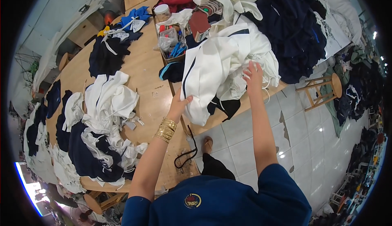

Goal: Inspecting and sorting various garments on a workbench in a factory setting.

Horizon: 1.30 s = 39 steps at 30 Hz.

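A white garment (216,62) with a dark navy stripe hangs over the near edge of the table in front of me. My left hand (179,104) grips its left edge, with the thumb on top of the cloth. On the other side, my right hand (254,78) has its fingers apart against a bunched heap of white fabric (267,60) with loose white strips. Whether any strip lies between those fingers I cannot make out. A black piece of cloth (229,108) pokes out below the white garment.
A box of supplies (162,54) with blue clips and a lidded jar stands behind my left hand. Navy garments (286,26) pile up at the right. White and navy pieces (106,99) cover the left tabletop. A wooden stool (332,86) stands on the tiled floor.
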Available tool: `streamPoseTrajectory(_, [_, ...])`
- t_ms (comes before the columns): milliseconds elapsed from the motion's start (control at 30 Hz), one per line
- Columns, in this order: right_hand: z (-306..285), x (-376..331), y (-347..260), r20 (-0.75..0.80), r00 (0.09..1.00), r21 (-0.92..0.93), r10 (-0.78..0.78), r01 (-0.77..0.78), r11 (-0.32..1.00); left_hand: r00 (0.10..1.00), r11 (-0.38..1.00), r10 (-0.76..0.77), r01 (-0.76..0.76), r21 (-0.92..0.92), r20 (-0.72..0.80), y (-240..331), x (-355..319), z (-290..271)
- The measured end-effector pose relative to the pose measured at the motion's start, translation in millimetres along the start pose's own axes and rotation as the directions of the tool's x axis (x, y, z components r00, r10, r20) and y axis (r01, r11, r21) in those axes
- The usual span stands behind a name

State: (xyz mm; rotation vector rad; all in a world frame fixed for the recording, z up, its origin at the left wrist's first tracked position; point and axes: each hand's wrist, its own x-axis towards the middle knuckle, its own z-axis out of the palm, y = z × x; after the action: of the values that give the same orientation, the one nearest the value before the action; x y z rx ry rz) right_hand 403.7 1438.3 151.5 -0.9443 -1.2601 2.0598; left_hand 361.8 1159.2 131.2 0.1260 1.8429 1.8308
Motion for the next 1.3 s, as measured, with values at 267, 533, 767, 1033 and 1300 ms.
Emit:
streamPoseTrajectory(267, [35, 2, 1, 0.141, 0.774, -0.644, -0.617, 0.545, 0.537, 0.999, 0.993, 0.017, -0.013, 0.120, -0.036, -15, -6, -29])
streamPoseTrajectory(533, [77, -97, -23, 0.781, 0.624, -0.518, 0.004, 0.644, 0.564, 0.748, 0.495, 0.662, -0.386, 0.779, -0.050, 33, -34, 5])
streamPoseTrajectory(767, [103, 9, -105, 0.640, 0.691, -0.274, -0.336, 0.613, 0.741, 0.939, 0.959, 0.179, -0.233, -0.160, -0.293, 92, -120, -56])
streamPoseTrajectory(1033, [90, 255, -136, 0.503, 0.645, -0.859, -0.576, 0.449, -0.247, 0.728, 0.673, 0.681, -0.583, -0.455, 0.076, 178, -211, -139])
streamPoseTrajectory(1300, [147, 153, -362, -0.030, 0.605, 0.162, -0.795, 0.788, 0.594, 0.734, 0.687, 0.674, -0.666, -0.292, -0.088, 165, -262, -159])
